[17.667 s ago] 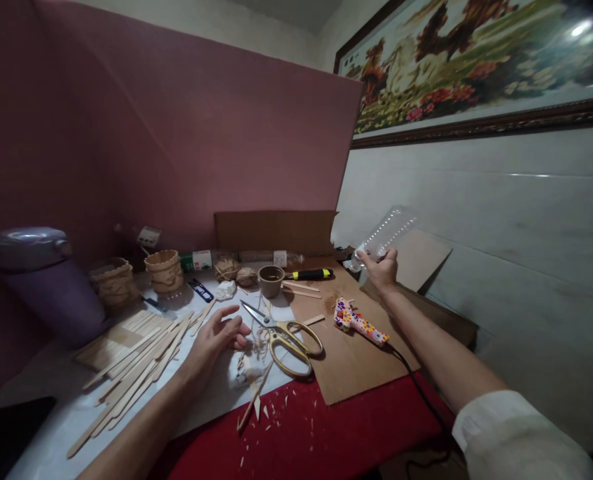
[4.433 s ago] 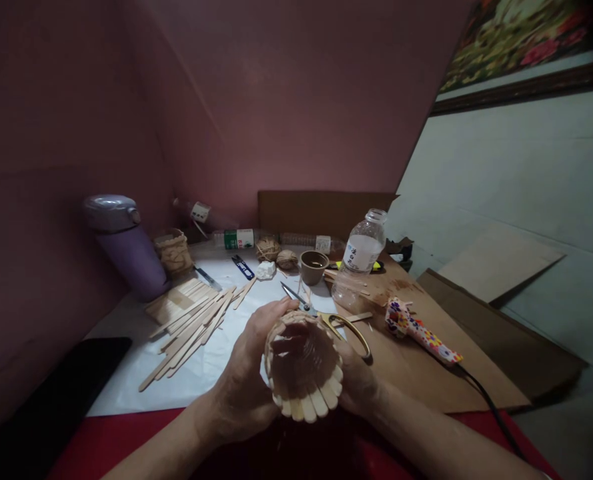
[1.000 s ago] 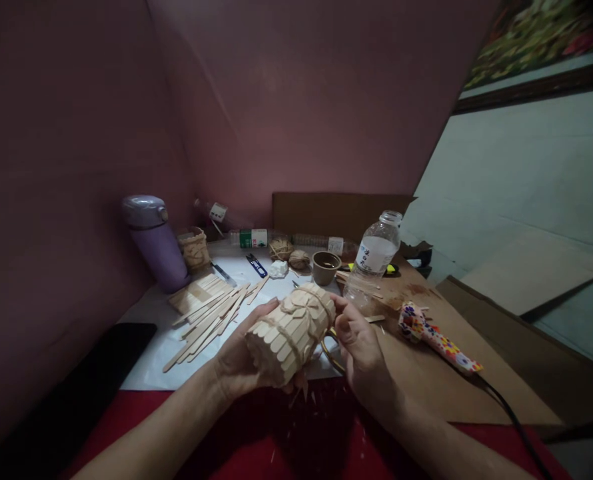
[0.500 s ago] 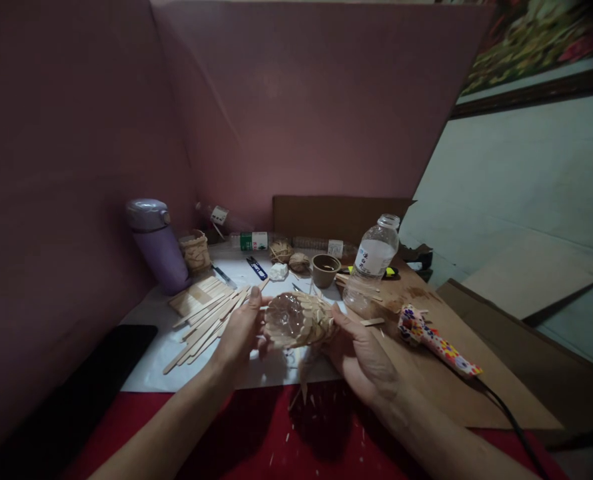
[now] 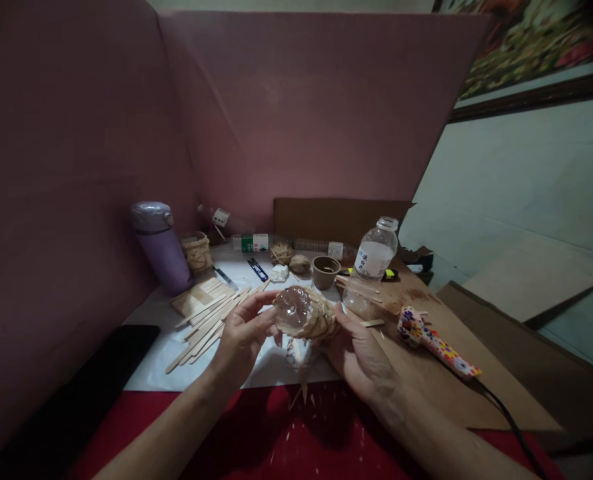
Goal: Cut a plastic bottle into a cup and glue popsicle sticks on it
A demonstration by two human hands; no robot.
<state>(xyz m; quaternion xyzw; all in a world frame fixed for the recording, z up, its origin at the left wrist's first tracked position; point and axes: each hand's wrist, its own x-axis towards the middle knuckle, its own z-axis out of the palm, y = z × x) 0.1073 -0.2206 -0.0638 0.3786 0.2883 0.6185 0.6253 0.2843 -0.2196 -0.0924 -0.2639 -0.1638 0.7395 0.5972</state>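
Observation:
Between my hands is a clear plastic bottle bottom wrapped in pale wooden pieces or cord (image 5: 314,317), held tilted with its clear base turned toward me. My left hand (image 5: 249,323) grips its left edge between thumb and fingers. My right hand (image 5: 354,343) is closed around the other end, its fingertips partly hidden behind. Below it, wood splinters (image 5: 302,373) lie on the white paper and the red cloth. A fan of wooden craft sticks (image 5: 209,327) lies left of my left hand.
A clear bottle (image 5: 371,260) stands right of a brown cup (image 5: 325,272). A flower-patterned glue gun (image 5: 436,343) with a black cord lies on cardboard (image 5: 496,400). Purple tumbler (image 5: 161,253), wrapped cup (image 5: 196,253), blue snips (image 5: 257,269) and twine balls (image 5: 281,252) stand or lie behind.
The wrapped bottle piece has turned and shifted slightly right and up. My left fingers have moved from an upright thumb to a pinch along its left edge.

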